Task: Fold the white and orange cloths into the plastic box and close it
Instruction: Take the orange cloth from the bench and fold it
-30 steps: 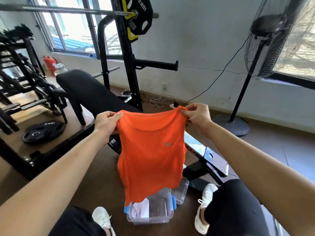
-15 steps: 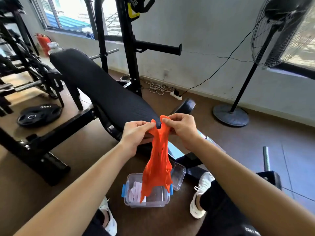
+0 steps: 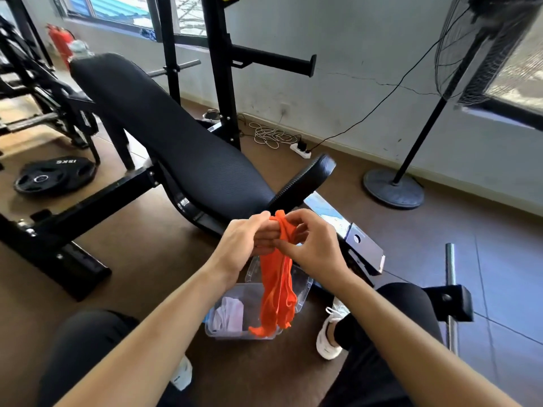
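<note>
View from a person's head, looking down at their own two arms in a gym room. In the centre of the frame the left hand (image 3: 246, 239) and right hand (image 3: 311, 248) meet, touching, at the top of an orange cloth (image 3: 277, 295) bunched into a narrow strip. The left grip pinches the cloth's upper end between thumb and fingers. The right grip is closed on the same end with curled fingers.

The cloth hangs straight down over a clear plastic box (image 3: 223, 333), which stands open on the brown floor (image 3: 147, 259) at lower centre. Its tip overlaps the box's near wall; whether they touch cannot be told. A white cloth (image 3: 230, 314) lies in the box's left part. A clear lid (image 3: 302, 284) sits just behind the box.

A black weight bench (image 3: 182, 136) slants from upper left to centre.
</note>
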